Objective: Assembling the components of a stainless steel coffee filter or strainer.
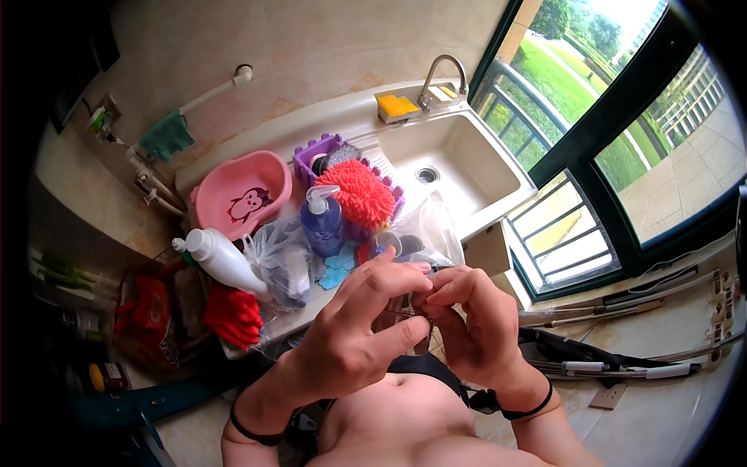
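My left hand [352, 328] and my right hand [476, 328] are raised together in front of my body, fingertips meeting. The right hand's thumb and index finger pinch a small thing that the fingers mostly hide. My left fingers curl toward the same spot, thumb below and index finger above. A thin dark line shows between them, too small to name. Just beyond the hands are a clear plastic bag [436, 233] with containers, a light blue cloth [338, 267] and a blue pump bottle [322, 226]. A red chenille wash mitt [356, 193] lies over a purple basket [311, 148].
Left of the bottle are a pink basin [214, 194], a white bottle [226, 261], a plastic bag [284, 261] and a red cloth [233, 315]. The sink [475, 179] with its faucet [443, 61] and yellow sponge [398, 105] lies back right. Long poles [599, 315] lie along the right wall.
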{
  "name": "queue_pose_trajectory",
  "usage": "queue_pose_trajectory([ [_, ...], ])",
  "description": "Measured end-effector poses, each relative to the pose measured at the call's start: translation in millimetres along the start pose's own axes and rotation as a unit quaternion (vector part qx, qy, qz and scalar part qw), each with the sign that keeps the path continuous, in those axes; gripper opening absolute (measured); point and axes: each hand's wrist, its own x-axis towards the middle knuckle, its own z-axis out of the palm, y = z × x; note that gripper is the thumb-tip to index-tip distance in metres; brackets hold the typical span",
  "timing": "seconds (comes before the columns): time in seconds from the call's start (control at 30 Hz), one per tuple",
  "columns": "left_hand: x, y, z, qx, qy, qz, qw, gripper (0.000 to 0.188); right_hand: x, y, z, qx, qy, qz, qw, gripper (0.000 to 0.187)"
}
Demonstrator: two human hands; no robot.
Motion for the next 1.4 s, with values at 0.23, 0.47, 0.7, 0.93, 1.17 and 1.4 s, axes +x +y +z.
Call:
queue_pose_trajectory([
  [0.23, 1.9, -0.2, -1.3, 0.024, -0.018, 0.029, 0.999, 0.019, -0.7, -2.3, -5.5, 0.073, -0.018, 0.067, 0.995, 0.019],
  [0.47, 4.6, 5.0, -5.2, 0.05, -0.022, 0.052, 0.997, 0.022, -0.6, -5.5, -9.3, 0.11, -0.029, 0.111, 0.987, 0.019],
  [0.7, 6.2, 10.1, -7.7, 0.083, -0.04, 0.069, 0.993, 0.023, 0.5, -13.6, -16.0, 0.132, -0.054, 0.148, 0.979, 0.017],
  [0.93, 8.0, 14.8, -4.5, 0.101, -0.047, 0.074, 0.991, 0.021, -0.2, -14.2, -20.0, 0.166, -0.071, 0.165, 0.97, 0.016],
  [1.17, 6.6, 17.8, -2.6, 0.105, -0.039, 0.075, 0.991, 0.021, 2.4, -17.4, -25.9, 0.163, -0.099, 0.188, 0.964, 0.014],
  [1.4, 5.6, 20.1, -2.4, 0.12, -0.041, 0.076, 0.989, 0.023, 2.5, -16.6, -29.3, 0.16, -0.114, 0.192, 0.962, 0.017],
])
